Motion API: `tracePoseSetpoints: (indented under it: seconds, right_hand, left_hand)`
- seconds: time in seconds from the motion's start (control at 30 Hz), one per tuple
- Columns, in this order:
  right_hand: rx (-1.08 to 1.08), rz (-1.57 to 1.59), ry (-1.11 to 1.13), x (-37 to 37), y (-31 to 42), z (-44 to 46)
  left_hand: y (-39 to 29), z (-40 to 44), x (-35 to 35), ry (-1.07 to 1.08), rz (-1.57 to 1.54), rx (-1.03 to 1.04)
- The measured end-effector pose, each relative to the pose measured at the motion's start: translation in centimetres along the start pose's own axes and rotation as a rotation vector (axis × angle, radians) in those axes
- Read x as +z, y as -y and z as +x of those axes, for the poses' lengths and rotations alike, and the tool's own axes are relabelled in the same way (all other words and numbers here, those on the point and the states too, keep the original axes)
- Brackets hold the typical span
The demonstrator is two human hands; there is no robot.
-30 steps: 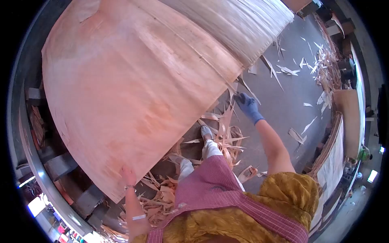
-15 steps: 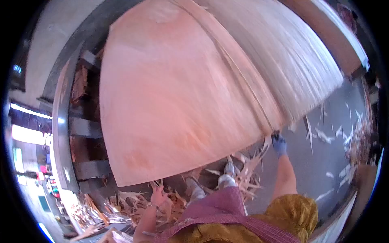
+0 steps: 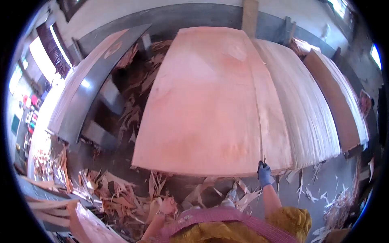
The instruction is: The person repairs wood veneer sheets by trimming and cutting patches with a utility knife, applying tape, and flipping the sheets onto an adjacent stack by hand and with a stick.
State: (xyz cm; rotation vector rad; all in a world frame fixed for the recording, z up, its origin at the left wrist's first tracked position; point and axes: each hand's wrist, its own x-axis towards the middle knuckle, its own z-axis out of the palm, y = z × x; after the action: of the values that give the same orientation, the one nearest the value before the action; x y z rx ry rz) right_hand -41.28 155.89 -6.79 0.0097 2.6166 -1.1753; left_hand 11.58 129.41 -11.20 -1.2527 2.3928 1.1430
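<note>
A large pinkish veneer sheet lies on top of a stack in the middle, with a long seam running down its right part. My right hand, in a blue-grey glove, is closed at the sheet's front edge, beside the lower end of the seam. A small dark tool sticks up from its fingers; its exact shape is too small to tell. My left hand is bare and hangs below the front edge, apart from the sheet, over veneer scraps. Its fingers are blurred.
A stack of pale veneer adjoins on the right, with a brown board beyond it. Grey blocks and a long grey-edged table stand at the left. Scraps litter the floor.
The view has swung up and levelled toward the far wall. My left hand has come off the sheet's near left corner. My right hand has come to the seam's end at the front edge.
</note>
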Motion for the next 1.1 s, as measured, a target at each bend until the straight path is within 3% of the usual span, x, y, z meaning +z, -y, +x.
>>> tracePoseSetpoints:
  seconds: [0.13,0.27,0.3,0.4,0.53,0.57,0.67,0.7,0.8,0.83,0.87,0.9,0.93,0.97,1.07,1.1]
  right_hand:
    - [0.179,0.166,0.176,7.1,9.4,-7.5]
    - [0.068,0.237,0.173,15.2,15.6,-11.8]
    - [0.055,0.262,0.190,17.2,17.5,-13.3]
    - [0.030,0.347,0.232,25.0,21.8,-18.6]
    - [0.009,0.400,0.355,37.1,27.8,-26.5]
    - [-0.001,0.423,0.423,40.3,30.0,-28.8]
    - [-0.007,0.444,0.572,51.9,36.1,-33.7]
    - [-0.004,0.449,0.613,56.0,38.9,-36.2]
    - [0.012,0.631,0.824,66.9,46.0,-44.8]
    - [-0.009,0.599,0.836,68.6,49.7,-48.5]
    - [-0.022,0.739,0.900,71.3,52.2,-51.9]
    - [0.146,0.670,1.047,73.6,53.8,-53.6]
    - [0.172,0.662,1.078,75.6,55.8,-56.4]
    - [0.196,0.655,1.110,77.2,57.6,-59.1]
    - [0.270,0.729,1.175,82.8,61.0,-65.3]
    - [0.298,0.773,1.187,84.6,61.4,-67.0]
  left_hand:
    - [10.8,-6.4,-2.9,-0.099,-0.152,-0.129]
    - [19.7,-11.2,-5.9,-0.169,-0.237,-0.443]
    - [20.7,-12.5,-6.6,-0.276,-0.281,-0.524]
    - [27.8,-12.8,-7.4,-0.241,-0.533,-0.614]
    - [33.3,-12.4,-13.6,-0.248,-0.973,-0.537]
    - [36.8,-11.2,-15.2,-0.289,-0.819,-0.447]
    - [42.0,-9.5,-21.1,-0.443,-0.941,-0.501]
    - [44.3,-9.5,-23.2,-0.434,-1.001,-0.521]
    - [53.5,-10.1,-27.5,-0.410,-0.776,-0.549]
    - [51.8,-11.7,-31.9,-0.379,-0.952,-0.632]
    - [52.8,-12.9,-34.4,-0.371,-0.909,-0.666]
    - [54.0,-13.5,-36.4,-0.366,-0.870,-0.695]
    - [56.0,-13.9,-39.0,-0.361,-0.830,-0.720]
    - [62.4,-13.6,-37.2,-0.462,-0.662,-0.627]
    - [68.5,-15.6,-41.9,-0.633,-0.486,-0.580]
    - [70.5,-16.1,-42.8,-0.652,-0.707,-0.514]
